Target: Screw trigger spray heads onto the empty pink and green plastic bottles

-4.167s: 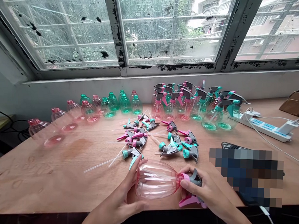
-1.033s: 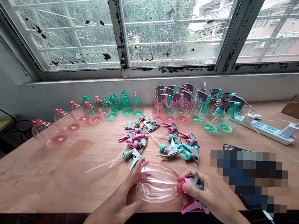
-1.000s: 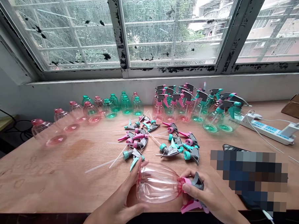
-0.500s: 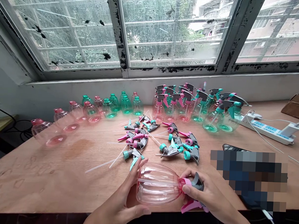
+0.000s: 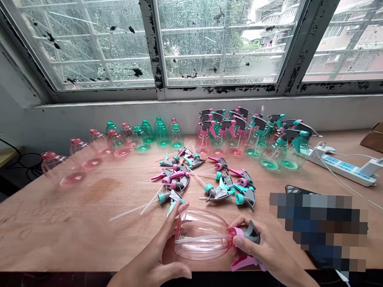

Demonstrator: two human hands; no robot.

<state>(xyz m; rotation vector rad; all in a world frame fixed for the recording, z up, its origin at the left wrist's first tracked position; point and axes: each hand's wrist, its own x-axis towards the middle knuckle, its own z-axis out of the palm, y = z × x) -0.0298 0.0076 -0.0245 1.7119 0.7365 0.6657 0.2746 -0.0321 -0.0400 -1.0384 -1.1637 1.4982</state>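
A clear pink spray bottle (image 5: 203, 235) lies sideways above the front of the wooden table, base to the left. My left hand (image 5: 164, 246) cups its base, fingers behind it and thumb spread below. With thumb and fingers, my right hand (image 5: 257, 243) grips the pink collar (image 5: 238, 232) at the neck. The grey and pink trigger head (image 5: 252, 232) shows partly past these fingers, its pink trigger (image 5: 244, 262) pointing down. A white straw (image 5: 200, 239) runs inside the bottle. Just beyond lie several loose trigger heads (image 5: 219, 193) with straws, pink or teal with grey.
Several bottles without heads (image 5: 142, 141), pink and green, stand at the back left. Bottles with heads (image 5: 237, 141) are grouped at the back right. A power strip (image 5: 343, 163), cables, a phone (image 5: 299, 189) partly blurred out, and a brown box (image 5: 380, 135) occupy the right side.
The straw inside the bottle has shifted lower and now slants, and the bottle's ribs look turned slightly. Both hands keep almost the same place.
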